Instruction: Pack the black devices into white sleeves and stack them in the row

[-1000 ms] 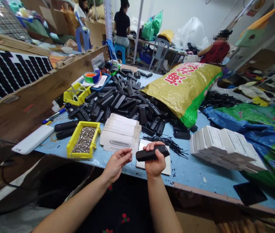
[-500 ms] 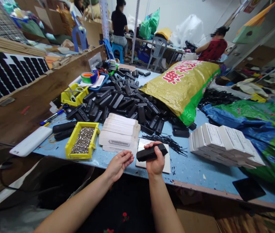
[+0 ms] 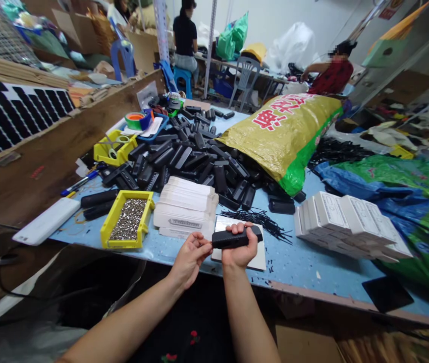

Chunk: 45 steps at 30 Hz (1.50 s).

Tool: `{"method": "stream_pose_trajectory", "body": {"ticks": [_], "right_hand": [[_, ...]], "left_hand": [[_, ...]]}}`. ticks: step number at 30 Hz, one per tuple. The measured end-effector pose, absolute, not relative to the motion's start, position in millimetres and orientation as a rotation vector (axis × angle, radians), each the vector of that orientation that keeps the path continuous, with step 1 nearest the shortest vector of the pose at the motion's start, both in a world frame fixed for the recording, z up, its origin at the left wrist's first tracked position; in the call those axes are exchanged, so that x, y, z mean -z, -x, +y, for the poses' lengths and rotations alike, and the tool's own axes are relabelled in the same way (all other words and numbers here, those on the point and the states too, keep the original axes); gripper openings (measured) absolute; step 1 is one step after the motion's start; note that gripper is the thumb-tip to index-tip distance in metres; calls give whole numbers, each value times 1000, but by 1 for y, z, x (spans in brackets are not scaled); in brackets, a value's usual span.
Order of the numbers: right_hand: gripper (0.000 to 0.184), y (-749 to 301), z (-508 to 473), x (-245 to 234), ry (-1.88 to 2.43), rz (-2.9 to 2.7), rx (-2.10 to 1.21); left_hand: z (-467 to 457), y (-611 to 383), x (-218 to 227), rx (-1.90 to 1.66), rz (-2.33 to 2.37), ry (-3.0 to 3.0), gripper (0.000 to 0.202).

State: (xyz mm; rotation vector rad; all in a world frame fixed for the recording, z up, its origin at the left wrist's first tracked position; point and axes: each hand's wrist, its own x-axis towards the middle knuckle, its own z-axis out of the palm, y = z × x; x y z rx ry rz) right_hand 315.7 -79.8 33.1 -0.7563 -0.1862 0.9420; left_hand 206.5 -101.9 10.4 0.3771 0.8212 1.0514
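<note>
My right hand (image 3: pixel 240 251) is wrapped round a black oblong plastic casing (image 3: pixel 227 238), holding it level above a white pad (image 3: pixel 258 259) on the table. At the casing's left end, my left hand (image 3: pixel 191 257) has its thumb and fingertips pinched together. Whatever sits in that pinch is too small to make out. Just left of the hands stands a stack of flat white cartons (image 3: pixel 186 201), beside a yellow bin (image 3: pixel 104 236) of small metal parts (image 3: pixel 128 219). Thin black strips (image 3: pixel 260 222) lie behind the pad.
A heap of similar black casings (image 3: pixel 184 151) covers the table's middle, partly under a gold-and-green sack (image 3: pixel 275 131). White boxes (image 3: pixel 331 217) stand at right. A second yellow bin (image 3: pixel 123 151) holds scissors. A wooden board (image 3: pixel 66 131) borders the left. Several people sit farther back.
My left hand has moved right and up, so its fingertips now meet the casing's end. The right hand has rolled the casing, showing a ribbed side.
</note>
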Motion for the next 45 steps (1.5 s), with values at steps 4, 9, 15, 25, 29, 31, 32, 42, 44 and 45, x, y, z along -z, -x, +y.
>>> {"method": "stream_pose_trajectory", "body": {"ticks": [4,9,15,25,29,31,32,42,44,45], "right_hand": [[18,-315,-83,-28,785,-195,-948],[18,-312,-85,-21,837,-212,-969],[12,-339,-99,-7,975,-627,-665],[51,-420,-81,47,1708,-790,-422],[44,-417,-88,30,1776,-1129,-33],[28,-394,-95,12,1587,-1331,-115],[27,-379,-98,2,1477,-1446,-182],[4,-316,-117,-17,1205,-2055,-486],[7,-321,-124,-19,1234,-2067,-620],[7,-322,-125,-20,1255,-2023,-666]], "left_hand": [[-106,-207,-5,-1142,947,-541,37],[-118,-213,7,-1144,1062,-665,33],[-94,-172,26,-1004,1196,-1484,41],[-31,-118,17,-330,1435,-2304,41],[-24,-120,-26,-240,1291,-2165,13],[-27,-121,-45,-251,1066,-1955,14],[-31,-123,-51,-253,933,-1811,19],[-80,-123,-4,-488,882,-1364,79],[-81,-114,-4,-488,1001,-1474,97],[-80,-112,-8,-489,1035,-1540,96]]}}
